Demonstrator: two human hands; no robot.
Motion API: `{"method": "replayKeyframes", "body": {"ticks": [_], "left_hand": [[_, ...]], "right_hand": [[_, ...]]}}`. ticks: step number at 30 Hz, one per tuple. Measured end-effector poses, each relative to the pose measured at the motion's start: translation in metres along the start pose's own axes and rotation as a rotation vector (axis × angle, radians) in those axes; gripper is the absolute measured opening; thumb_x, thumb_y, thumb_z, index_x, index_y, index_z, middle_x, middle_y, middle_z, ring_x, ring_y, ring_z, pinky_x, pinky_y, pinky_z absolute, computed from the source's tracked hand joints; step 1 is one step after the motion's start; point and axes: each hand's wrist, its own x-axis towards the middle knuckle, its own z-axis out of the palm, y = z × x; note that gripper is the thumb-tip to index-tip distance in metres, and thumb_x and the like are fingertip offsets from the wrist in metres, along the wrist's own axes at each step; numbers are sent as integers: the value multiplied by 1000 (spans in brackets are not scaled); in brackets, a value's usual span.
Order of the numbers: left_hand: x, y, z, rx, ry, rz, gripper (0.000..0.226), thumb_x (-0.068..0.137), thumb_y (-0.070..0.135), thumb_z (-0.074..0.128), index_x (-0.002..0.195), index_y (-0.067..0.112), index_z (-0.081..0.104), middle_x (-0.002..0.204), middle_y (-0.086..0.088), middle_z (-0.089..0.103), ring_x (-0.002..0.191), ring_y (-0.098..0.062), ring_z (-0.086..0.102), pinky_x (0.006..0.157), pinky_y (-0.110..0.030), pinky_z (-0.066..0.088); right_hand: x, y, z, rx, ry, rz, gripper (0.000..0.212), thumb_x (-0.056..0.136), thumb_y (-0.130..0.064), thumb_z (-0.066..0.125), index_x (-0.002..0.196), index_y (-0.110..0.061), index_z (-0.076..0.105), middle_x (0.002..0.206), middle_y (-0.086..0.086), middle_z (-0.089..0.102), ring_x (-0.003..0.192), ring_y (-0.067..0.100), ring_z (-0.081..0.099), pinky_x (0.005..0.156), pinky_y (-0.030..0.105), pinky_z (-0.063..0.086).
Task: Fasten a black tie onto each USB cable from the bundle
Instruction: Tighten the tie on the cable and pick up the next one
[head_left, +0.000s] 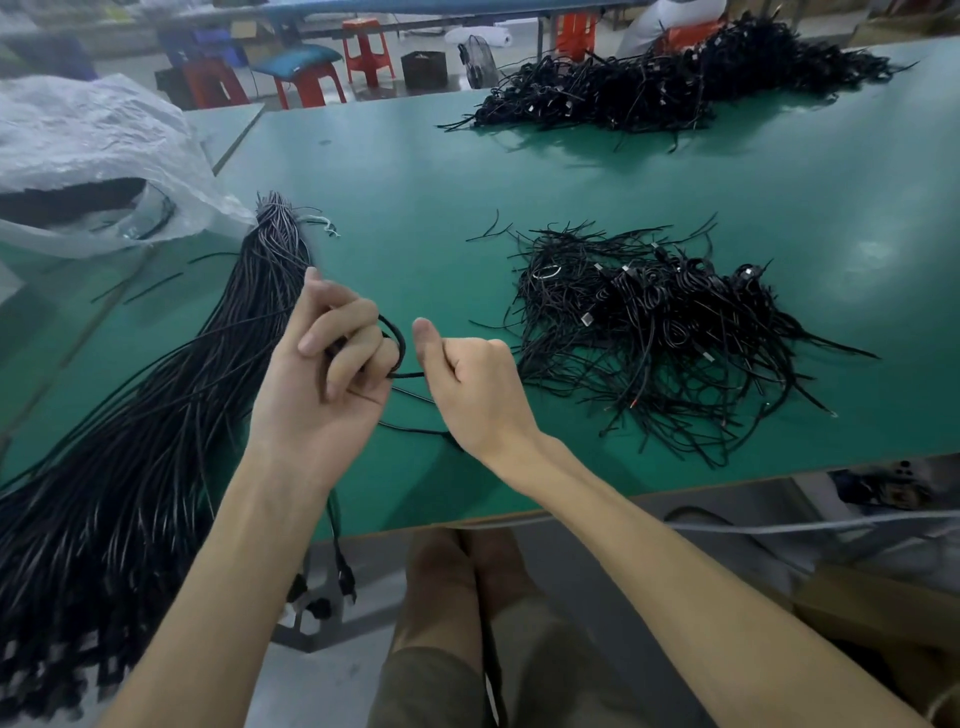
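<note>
USB cable (397, 338) sits coiled in a small loop in the left hand (322, 384), fingers curled round it above the worktop (415, 182), probably so the coil keeps its shape; right hand (472, 384), fingers closed in a fist, grips a black strand (410, 374) running from the loop (tie or cable tail, cannot tell), likely to cinch it. Bundle (208, 389) lies just left, within reach. Tied pile (649, 322) sits right, far pile (675, 88) behind, plastic bag (93, 145) far left; nothing blocks the hands
</note>
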Motion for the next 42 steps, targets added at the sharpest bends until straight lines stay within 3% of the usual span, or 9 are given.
{"method": "replayKeyframes", "body": {"ticks": [5, 10, 12, 16, 19, 24, 31, 36, 42], "left_hand": [[10, -3, -9, 116, 28, -55, 44, 110, 39, 40, 74, 26, 63, 48, 10, 39, 38, -14, 16, 49, -22, 26], [18, -12, -28, 94, 33, -193, 48, 110, 44, 39, 72, 25, 63, 47, 10, 39, 38, -13, 15, 43, -25, 30], [22, -16, -36, 78, 60, -226, 46, 109, 44, 41, 73, 25, 61, 47, 9, 38, 38, -14, 15, 44, -23, 27], [30, -20, -48, -36, 132, -201, 40, 107, 42, 46, 74, 24, 59, 48, 9, 37, 38, -14, 14, 42, -22, 27], [37, -20, -52, -110, 95, -236, 40, 108, 42, 46, 75, 22, 58, 49, 8, 38, 40, -13, 14, 39, -23, 30], [46, -20, -52, 112, 20, -227, 39, 107, 47, 49, 80, 23, 61, 54, 10, 39, 38, -10, 24, 46, -16, 40], [41, -26, -66, 195, 58, -140, 33, 100, 52, 58, 87, 24, 67, 73, 12, 47, 62, -8, 50, 68, -21, 53], [36, -32, -58, 239, 81, -139, 40, 101, 52, 52, 86, 20, 73, 77, 7, 56, 68, -15, 58, 73, -29, 58], [31, -30, -52, 404, 104, -142, 30, 100, 35, 54, 94, 19, 79, 84, 3, 66, 74, -15, 64, 73, -29, 58]], "right_hand": [[-4, 12, -5, 11, -91, 3, 63, 110, -47, 36, 67, -3, 48, 53, 12, 52, 48, 24, 44, 53, 45, 38], [-9, 25, -6, -30, -101, 1, 37, 110, -42, 37, 88, -16, 52, 52, -5, 45, 46, 13, 40, 55, 29, 29], [-8, 28, -5, -58, -84, -3, 33, 110, -40, 37, 94, -18, 54, 53, -10, 44, 49, 10, 42, 63, 30, 35], [-8, 26, 0, -225, -168, -52, 42, 108, -48, 36, 109, -13, 58, 70, -9, 54, 72, 16, 55, 91, 40, 42], [-11, 26, 2, -339, -201, -107, 55, 104, -58, 35, 118, -8, 55, 85, 1, 66, 91, 23, 62, 93, 38, 39], [-8, 24, 1, -318, -166, -86, 68, 101, -62, 37, 134, -3, 49, 106, 12, 71, 101, 27, 62, 96, 37, 39], [-7, 27, 3, -268, -274, -25, 61, 101, -63, 39, 128, -10, 52, 83, -7, 55, 92, 21, 60, 88, 32, 36], [-7, 27, 2, -254, -267, -9, 47, 104, -56, 43, 117, -14, 58, 101, 0, 68, 95, 21, 60, 91, 37, 40], [-8, 25, 1, -265, -264, -34, 33, 103, -46, 51, 106, -15, 59, 89, -10, 53, 87, 16, 54, 89, 34, 42]]}}
